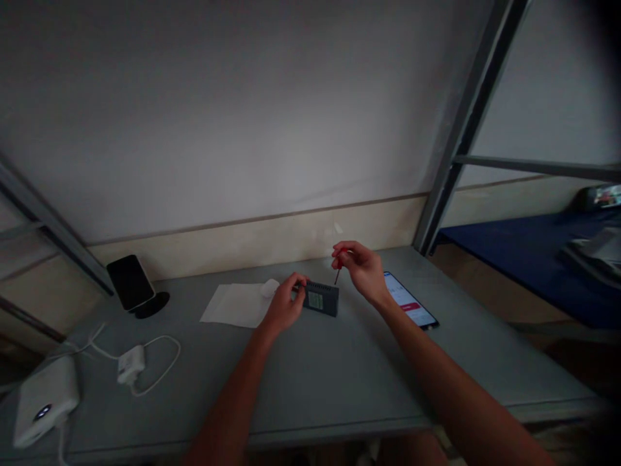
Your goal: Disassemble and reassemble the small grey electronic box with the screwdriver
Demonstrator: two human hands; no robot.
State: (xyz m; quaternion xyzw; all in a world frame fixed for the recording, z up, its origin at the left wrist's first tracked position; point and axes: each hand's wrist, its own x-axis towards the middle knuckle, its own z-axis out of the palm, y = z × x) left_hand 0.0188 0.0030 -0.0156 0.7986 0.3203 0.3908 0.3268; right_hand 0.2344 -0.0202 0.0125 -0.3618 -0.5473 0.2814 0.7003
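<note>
A small dark box-shaped device (321, 299) with a pale label lies on the grey table (339, 375). My left hand (286, 303) is closed on its left end, steadying it. My right hand (361, 266) hovers just above its right end, fingers pinched round a thin red screwdriver (338, 272) whose tip points down at the device's top edge.
A white sheet of paper (235, 304) with a small white object (269, 287) lies left of the device. A lit phone (411, 300) lies to the right. A dark phone on a stand (132, 283), a white charger with cable (130, 366) and a white box (43, 401) sit at left. A metal frame post (460, 129) rises at right.
</note>
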